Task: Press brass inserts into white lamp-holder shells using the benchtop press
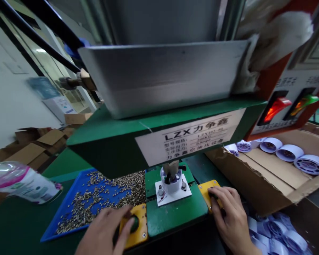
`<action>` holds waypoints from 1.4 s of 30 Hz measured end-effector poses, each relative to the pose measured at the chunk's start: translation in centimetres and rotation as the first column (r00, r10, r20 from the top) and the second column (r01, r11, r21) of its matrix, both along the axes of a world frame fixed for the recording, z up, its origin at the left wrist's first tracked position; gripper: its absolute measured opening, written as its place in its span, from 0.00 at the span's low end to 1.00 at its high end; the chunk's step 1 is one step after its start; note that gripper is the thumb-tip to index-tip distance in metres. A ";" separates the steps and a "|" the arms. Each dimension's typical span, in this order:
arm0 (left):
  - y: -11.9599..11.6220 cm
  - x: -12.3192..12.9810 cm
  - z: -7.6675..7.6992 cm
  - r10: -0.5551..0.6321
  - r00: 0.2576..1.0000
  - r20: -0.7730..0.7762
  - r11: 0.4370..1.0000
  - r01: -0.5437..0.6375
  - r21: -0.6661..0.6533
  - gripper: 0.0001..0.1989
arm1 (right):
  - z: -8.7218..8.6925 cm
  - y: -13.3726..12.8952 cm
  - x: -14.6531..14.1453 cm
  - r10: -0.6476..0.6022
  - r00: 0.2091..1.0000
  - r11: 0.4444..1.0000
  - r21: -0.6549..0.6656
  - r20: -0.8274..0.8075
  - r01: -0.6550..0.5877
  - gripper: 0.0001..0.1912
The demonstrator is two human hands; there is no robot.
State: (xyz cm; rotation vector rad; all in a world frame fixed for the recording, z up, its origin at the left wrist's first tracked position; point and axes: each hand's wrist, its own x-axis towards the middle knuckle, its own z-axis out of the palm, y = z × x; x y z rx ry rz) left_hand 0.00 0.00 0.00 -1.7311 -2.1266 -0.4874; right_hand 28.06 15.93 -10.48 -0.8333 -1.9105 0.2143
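Note:
A white round plastic part [172, 180] sits upright on a white square plate [163, 199] on the green press base, under the press head. My left hand [107, 230] rests at the left yellow button box [140, 232], its thumb and fingers around the green button and apart. At the right yellow box [206, 189], my right hand [230, 216] has its fingertips over the button, which they mostly cover. Neither hand lifts anything. A blue tray [66, 210] of small metal pieces lies left of the base.
The green press head [103, 150] overhangs the base. A cardboard box [244, 173] with white round parts stands right, with more parts [281, 233] below it. A plastic bottle [29, 186] is at the left. Lit switches [276, 108] are at the upper right.

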 end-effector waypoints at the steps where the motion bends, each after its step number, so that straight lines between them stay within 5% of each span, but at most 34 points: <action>1: 0.7 -0.7 0.7 0.047 0.998 0.030 0.999 -0.047 -0.018 0.24 | -0.1 0.0 -0.1 -0.002 1.000 1.000 0.007 -0.016 0.002 0.13; 4: 2.4 -1.6 2.7 0.120 0.983 0.138 0.991 -0.110 -0.081 0.32 | -0.6 0.0 -0.6 -0.031 0.995 0.999 0.035 -0.096 0.034 0.15; 8: 3.2 -0.9 3.7 0.103 0.975 0.198 0.987 -0.076 -0.142 0.29 | -1.1 -0.1 -1.0 -0.086 0.977 0.996 0.000 -0.197 0.088 0.17; 14: 4.3 -2.4 2.2 0.179 0.978 -0.107 0.854 -0.208 -0.477 0.23 | -1.4 -0.1 -1.0 -0.096 0.975 0.995 -0.026 -0.199 0.092 0.17; 18: 5.4 -3.2 0.9 0.179 0.984 -0.002 0.814 -0.149 -0.561 0.16 | -1.2 -0.2 -1.0 -0.103 0.976 0.994 0.004 -0.190 0.106 0.15; 29: 7.1 -4.7 0.2 0.097 0.972 0.214 0.859 0.027 -0.512 0.09 | -0.9 -0.1 -1.3 -0.092 0.975 0.994 0.037 -0.203 0.102 0.13; 35: 7.5 -3.6 3.4 0.148 0.947 0.287 0.949 -0.055 -0.310 0.16 | -1.0 0.0 -1.3 -0.081 0.976 0.995 0.038 -0.202 0.090 0.12; 42: 9.0 -3.4 6.0 0.161 0.966 0.203 0.934 -0.083 -0.347 0.20 | -0.9 0.1 -1.3 -0.075 0.979 0.996 0.038 -0.192 0.084 0.12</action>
